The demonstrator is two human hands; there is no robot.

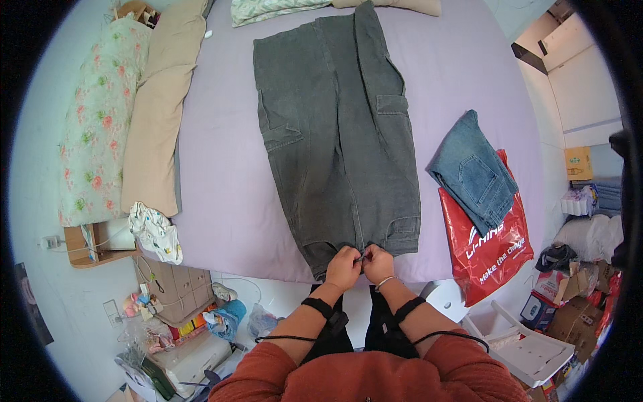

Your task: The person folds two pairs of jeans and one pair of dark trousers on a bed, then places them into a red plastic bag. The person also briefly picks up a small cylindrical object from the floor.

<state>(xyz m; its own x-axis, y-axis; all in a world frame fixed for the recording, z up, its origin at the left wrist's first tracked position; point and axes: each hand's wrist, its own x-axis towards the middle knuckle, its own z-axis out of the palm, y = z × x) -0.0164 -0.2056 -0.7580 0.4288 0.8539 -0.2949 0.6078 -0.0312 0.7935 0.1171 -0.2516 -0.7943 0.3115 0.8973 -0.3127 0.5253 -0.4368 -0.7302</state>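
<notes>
Dark grey cargo trousers [321, 141] lie spread on the bed, legs pointing away and waistband at the near edge. Both my hands meet at the middle of that waistband. My left hand [343, 266] is closed, its fingers pinching the waistband just left of the fly. Close beside it, my right hand [378, 262] pinches the waistband on the other side, a bracelet on its wrist. The fastening between my fingertips is too small to make out. Side pockets show on both legs.
Folded blue jeans [474, 174] rest on a red plastic bag [485, 254] at the bed's right. The lilac sheet [221, 147] covers the bed. Long pillows [161, 114] and a crumpled white cloth [155, 231] line the left. A white stool [519, 342] stands near right, boxes beyond it.
</notes>
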